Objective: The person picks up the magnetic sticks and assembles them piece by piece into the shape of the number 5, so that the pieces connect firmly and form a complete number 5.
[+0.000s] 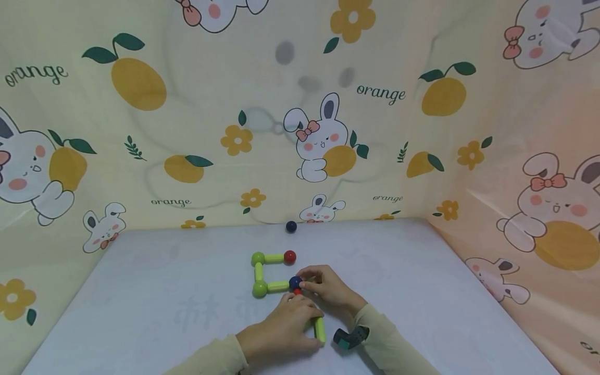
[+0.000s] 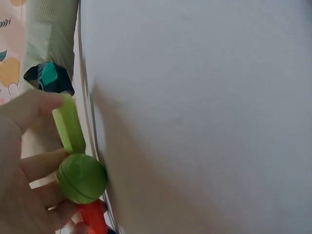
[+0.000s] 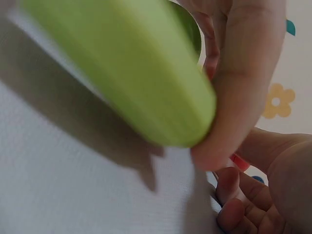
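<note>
My left hand [image 1: 286,328] holds a piece made of a yellow-green rod [image 1: 320,330], a green ball [image 2: 82,179] and a red rod [image 2: 92,219]. In the head view that hand hides the ball and most of the red rod. The fingers of my right hand [image 1: 330,286] pinch a dark blue ball [image 1: 295,283], which the red rod's far end meets. From this blue ball a chain of yellow-green rods [image 1: 278,286] and two green balls [image 1: 260,288] bends round to a red ball [image 1: 290,257]. The held rod looms large in the right wrist view.
Near the back edge of the white table [image 1: 154,291] lies a single dark ball [image 1: 291,226]. A printed cloth [image 1: 262,172] stands behind and to the right of the tabletop. A dark band [image 1: 351,337] circles the right wrist.
</note>
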Demonstrator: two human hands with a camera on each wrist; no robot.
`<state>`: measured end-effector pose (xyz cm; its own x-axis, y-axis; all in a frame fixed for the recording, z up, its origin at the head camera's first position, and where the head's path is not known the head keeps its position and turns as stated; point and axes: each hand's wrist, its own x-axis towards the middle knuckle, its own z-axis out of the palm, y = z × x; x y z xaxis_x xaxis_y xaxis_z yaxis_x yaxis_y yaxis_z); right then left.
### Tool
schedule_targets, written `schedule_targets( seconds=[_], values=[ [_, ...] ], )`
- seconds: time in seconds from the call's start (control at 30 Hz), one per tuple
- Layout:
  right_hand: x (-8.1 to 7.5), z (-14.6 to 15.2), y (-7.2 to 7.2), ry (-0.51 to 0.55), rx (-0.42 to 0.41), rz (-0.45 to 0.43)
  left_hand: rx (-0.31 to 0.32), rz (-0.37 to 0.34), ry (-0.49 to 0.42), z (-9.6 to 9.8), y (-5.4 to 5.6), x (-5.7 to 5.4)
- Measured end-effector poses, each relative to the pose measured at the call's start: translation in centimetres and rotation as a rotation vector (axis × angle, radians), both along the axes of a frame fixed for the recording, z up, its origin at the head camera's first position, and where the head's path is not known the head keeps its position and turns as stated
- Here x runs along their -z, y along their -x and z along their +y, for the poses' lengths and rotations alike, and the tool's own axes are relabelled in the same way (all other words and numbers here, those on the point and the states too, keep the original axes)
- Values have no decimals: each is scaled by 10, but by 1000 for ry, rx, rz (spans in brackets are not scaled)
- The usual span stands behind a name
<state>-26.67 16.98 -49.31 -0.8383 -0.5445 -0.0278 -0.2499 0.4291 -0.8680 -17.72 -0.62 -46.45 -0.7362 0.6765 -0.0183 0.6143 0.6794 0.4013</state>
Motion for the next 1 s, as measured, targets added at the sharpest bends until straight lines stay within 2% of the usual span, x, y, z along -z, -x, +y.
schedule_targets(
  seconds=[0.2,0.3,0.5,0.6,0.7,0.83,1.0],
  values=[
    [-1,-1,-1,25,-4,-13,-5,-33,-129,-9,2,-2],
    [-2,0,-2,37,-9,-28,-19,-75,-203,-11,3,-5],
    [-1,0,-2,53,-10,-32,-89,-246,-371,-20,3,-15],
    [0,0,-1,47,-11,-10,-92,-330,-490,-26,4,-19],
    [1,0,0,55,-29,16,-49,-477,-648,-33,7,-23],
    [2,0,0,54,-31,37,-5,-714,-836,-41,10,-23],
    [0,-1,-2,24,-8,32,-51,-945,-966,-50,11,-20]
  ],
)
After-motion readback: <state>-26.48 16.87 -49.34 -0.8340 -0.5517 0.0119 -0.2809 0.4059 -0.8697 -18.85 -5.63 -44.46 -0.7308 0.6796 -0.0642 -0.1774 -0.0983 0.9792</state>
